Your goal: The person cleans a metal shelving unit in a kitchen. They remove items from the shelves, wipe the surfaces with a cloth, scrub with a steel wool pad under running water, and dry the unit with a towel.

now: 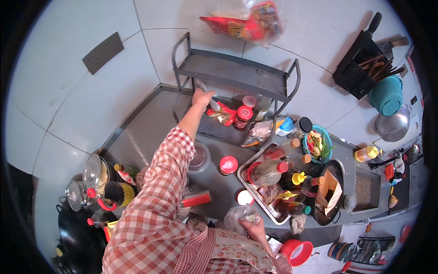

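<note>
My left hand [203,98] reaches to the left end of the lower shelf of a grey metal rack [219,132]. It is closed on a pale, whitish packet or bag [214,104] whose exact kind I cannot tell. A red food packet [223,114] lies just beside it, with a red-lidded jar [244,114] to its right. Low in front of my body, my right hand [253,227] grips a clear plastic bag [236,219] with something pale in it. Near that hand stand a round white-topped container [245,197] and a red-lidded jar [228,165].
Right of centre, a metal tray [263,202] holds several bottles. Beyond it are a dark wok [320,218], a blue basket of vegetables [330,147] and a sink [366,191]. Pots [77,195] and oil bottles stand at the left. A red tub [297,253] is at lower right.
</note>
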Demonstrator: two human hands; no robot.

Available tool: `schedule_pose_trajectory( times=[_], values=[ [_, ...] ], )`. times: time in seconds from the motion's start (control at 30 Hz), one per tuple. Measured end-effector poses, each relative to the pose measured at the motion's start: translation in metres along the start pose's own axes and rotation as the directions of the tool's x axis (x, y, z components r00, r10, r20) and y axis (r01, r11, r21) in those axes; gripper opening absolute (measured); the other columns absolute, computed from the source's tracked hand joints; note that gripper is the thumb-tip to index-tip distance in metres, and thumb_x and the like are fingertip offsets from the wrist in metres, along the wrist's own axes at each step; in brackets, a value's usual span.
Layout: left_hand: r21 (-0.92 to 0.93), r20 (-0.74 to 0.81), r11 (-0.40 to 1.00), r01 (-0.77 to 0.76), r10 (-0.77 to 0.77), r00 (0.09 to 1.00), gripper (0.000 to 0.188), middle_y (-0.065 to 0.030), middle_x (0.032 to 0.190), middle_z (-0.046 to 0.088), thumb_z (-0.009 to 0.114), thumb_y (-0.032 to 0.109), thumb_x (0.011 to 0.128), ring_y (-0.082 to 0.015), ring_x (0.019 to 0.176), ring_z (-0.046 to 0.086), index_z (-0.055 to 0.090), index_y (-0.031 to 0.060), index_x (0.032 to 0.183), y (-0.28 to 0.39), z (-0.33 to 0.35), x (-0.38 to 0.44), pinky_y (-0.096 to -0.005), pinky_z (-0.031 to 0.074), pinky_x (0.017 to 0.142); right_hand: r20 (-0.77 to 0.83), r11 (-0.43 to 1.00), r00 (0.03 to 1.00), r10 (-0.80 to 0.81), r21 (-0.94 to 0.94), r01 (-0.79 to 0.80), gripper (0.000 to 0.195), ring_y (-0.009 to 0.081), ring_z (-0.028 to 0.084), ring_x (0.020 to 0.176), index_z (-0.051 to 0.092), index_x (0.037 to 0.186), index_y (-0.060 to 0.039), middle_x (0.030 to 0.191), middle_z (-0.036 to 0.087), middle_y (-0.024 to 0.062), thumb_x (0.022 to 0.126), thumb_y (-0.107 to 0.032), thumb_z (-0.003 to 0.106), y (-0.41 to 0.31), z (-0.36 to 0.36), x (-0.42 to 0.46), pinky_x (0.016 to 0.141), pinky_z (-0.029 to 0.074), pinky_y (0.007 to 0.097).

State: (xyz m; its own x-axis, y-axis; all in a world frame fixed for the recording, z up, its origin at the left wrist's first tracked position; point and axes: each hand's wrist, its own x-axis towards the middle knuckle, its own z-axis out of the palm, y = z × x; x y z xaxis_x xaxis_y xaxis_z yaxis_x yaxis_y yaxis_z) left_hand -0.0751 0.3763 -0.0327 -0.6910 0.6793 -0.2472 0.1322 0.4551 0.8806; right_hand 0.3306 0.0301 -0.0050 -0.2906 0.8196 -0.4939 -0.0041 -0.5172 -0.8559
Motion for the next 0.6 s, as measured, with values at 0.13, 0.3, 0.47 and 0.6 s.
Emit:
schedule_pose_trajectory(
  times=[0.13,0.3,0.47,0.6],
  values=[
    [-0.251,0.122,0.968,0.028,0.003,0.993,0.037,-0.0162,0.106,0.065,0.058,0.011,0.083,-0.0296,0.092,0.067,0.055,-0.0022,0.118,-0.014,0.005,-0.001,-0.0436,0.056,0.069,-0.037,0.997,0.999,0.007,-0.08,-0.01,0.024,0.0113,0.058,0.081,0.063,0.1,-0.0015,0.087,0.065,0.0029,0.078,-0.004,0.071,0.018,-0.017,-0.005,0.072,0.048,0.0267],
    [-0.534,0.282,0.838,0.111,0.053,0.958,0.037,-0.017,0.109,0.066,0.052,0.003,0.085,-0.0295,0.089,0.069,0.052,-0.0052,0.121,-0.006,-0.02,-0.068,-0.0426,0.057,0.07,-0.003,1.0,1.0,0.012,-0.016,-0.012,0.033,0.015,0.061,0.085,0.06,0.109,-0.001,0.097,0.066,0.005,0.077,0.0,0.068,0.018,-0.025,0.004,0.076,0.05,0.0308],
    [-0.683,0.252,0.724,0.097,0.108,0.962,0.041,-0.0145,0.117,0.064,0.056,0.001,0.085,-0.0264,0.104,0.064,0.052,-0.0048,0.125,-0.023,-0.122,-0.18,-0.0394,0.05,0.09,0.126,0.998,0.992,-0.016,-0.057,0.023,0.041,0.0134,0.06,0.089,0.058,0.119,-0.0012,0.101,0.065,0.0046,0.079,-0.002,0.068,-0.015,-0.002,0.006,0.078,0.049,0.0289],
    [-0.732,-0.163,0.627,-0.264,0.215,0.963,0.041,-0.0113,0.115,0.065,0.065,0.002,0.082,-0.0218,0.102,0.063,0.056,-0.0035,0.122,-0.036,-0.227,-0.297,-0.0359,0.049,0.093,0.227,0.984,0.972,0.055,-0.176,-0.015,0.048,0.0155,0.061,0.089,0.056,0.122,0.0001,0.101,0.065,0.0064,0.077,-0.006,0.071,-0.007,0.0,0.012,0.077,0.05,0.0301]
  ],
)
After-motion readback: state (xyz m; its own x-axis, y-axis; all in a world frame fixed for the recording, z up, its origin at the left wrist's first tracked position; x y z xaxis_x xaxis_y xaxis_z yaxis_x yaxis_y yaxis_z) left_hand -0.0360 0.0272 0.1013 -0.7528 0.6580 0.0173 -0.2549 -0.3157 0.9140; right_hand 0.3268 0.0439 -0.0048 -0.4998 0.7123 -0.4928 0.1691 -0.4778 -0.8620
